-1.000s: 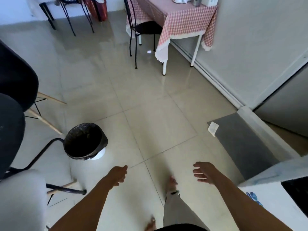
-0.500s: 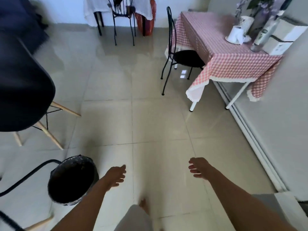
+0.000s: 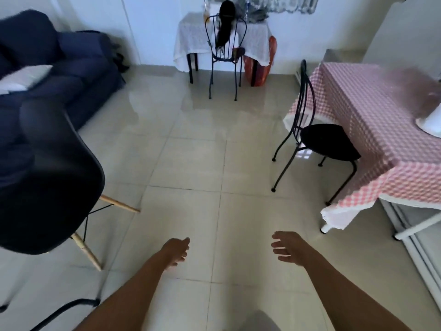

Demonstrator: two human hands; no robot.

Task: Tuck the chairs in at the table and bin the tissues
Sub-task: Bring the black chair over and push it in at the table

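A table with a pink checked cloth [image 3: 362, 130] stands at the right. A black metal chair [image 3: 327, 139] sits beside it, its seat partly under the cloth's edge. A second black metal chair [image 3: 224, 56] stands at a white-clothed table [image 3: 191, 37] against the far wall. My left hand [image 3: 176, 250] and my right hand [image 3: 288, 246] hang low over the tiled floor, both empty with loose fingers. No tissue or bin is in view.
A black shell chair with wooden legs [image 3: 47, 177] is close at the left. A dark blue sofa [image 3: 55, 70] lies behind it. A white dish [image 3: 429, 125] sits on the pink table's right edge. Open tiled floor [image 3: 195, 151] stretches ahead.
The view has lifted and swung forward: the black bin at the lower left has dropped out of sight, and the pink table and far wall have come closer. Both hands stay empty.
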